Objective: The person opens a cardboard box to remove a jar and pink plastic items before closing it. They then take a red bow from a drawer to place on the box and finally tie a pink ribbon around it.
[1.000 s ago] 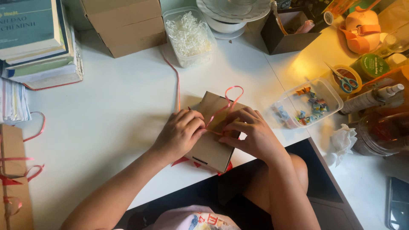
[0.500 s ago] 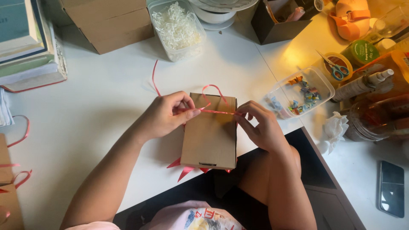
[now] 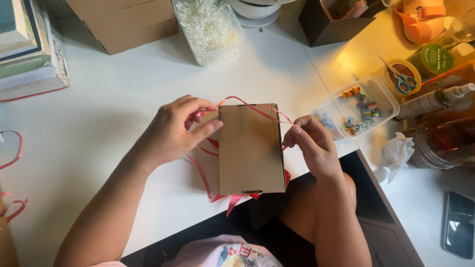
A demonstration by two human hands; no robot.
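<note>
A small brown cardboard box (image 3: 251, 148) lies flat near the front edge of the white table (image 3: 99, 123). A thin red ribbon (image 3: 250, 106) runs across its top end and trails out beneath it at the left and bottom. My left hand (image 3: 178, 128) pinches the ribbon at the box's upper left corner. At the box's upper right edge, my right hand (image 3: 311, 141) pinches the other end of the ribbon. The ribbon is drawn between both hands.
A clear tub of white shredded paper (image 3: 210, 27) and a large cardboard box (image 3: 128, 22) stand at the back. A clear tray of small coloured pieces (image 3: 358, 109), scissors (image 3: 401, 79), bottles and a crumpled tissue (image 3: 398, 151) sit at right. Books (image 3: 27, 54) lie at left, a phone (image 3: 460, 225) at lower right.
The box has been turned from tilted to lying square. Both hands have moved apart to its upper corners, pulling the ribbon out sideways across the top.
</note>
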